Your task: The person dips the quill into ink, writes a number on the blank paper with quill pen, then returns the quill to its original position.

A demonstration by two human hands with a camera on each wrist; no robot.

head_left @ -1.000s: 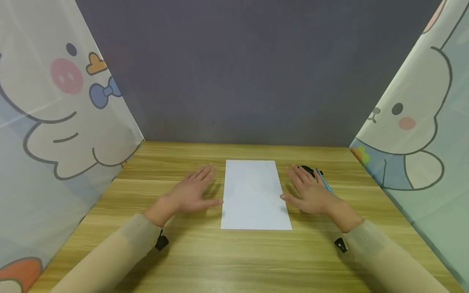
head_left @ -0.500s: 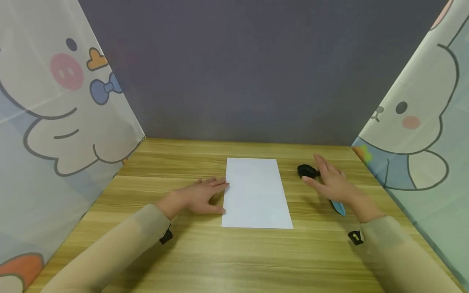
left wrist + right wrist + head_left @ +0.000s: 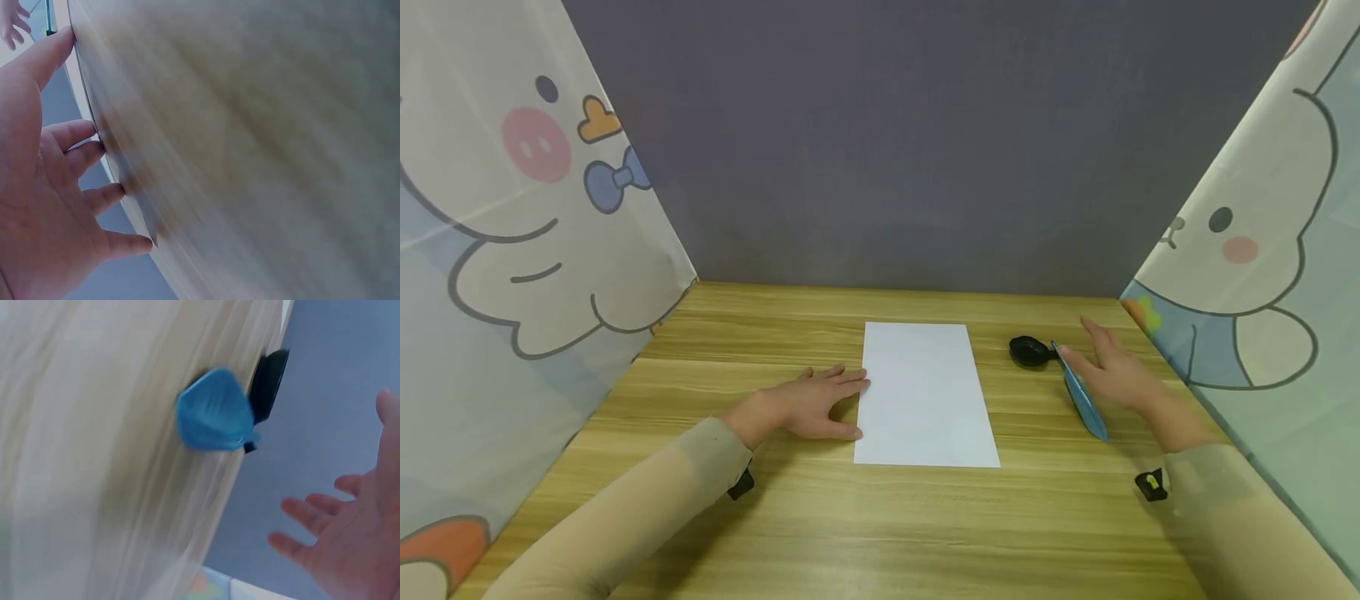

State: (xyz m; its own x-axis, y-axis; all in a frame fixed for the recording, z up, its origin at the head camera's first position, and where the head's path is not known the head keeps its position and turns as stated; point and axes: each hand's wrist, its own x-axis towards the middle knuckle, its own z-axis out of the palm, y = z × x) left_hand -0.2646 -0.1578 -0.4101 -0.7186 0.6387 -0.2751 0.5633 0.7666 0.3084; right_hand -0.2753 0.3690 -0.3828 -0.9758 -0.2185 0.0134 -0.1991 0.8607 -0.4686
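A white sheet of paper point(image 3: 927, 396) lies flat on the table. My left hand point(image 3: 808, 406) rests at its left edge, fingers spread and fingertips on the paper's border; the left wrist view shows that hand point(image 3: 56, 200) from the palm side. To the right of the sheet lie a long blue thing point(image 3: 1082, 404), scoop-shaped in the right wrist view, and a black rounded thing point(image 3: 1030, 352) with a short stem. My right hand point(image 3: 1116, 375) hovers just right of the blue thing, holding nothing, its fingers loose and apart.
The wood-grain table point(image 3: 775, 533) ends at a dark grey panel point(image 3: 895, 150) at the back. Cartoon-printed cloths point(image 3: 482, 292) flank it on the left and right.
My left hand has moved right onto the paper's edge. My right hand has moved right, away from the paper and past the black and blue things, which are now uncovered.
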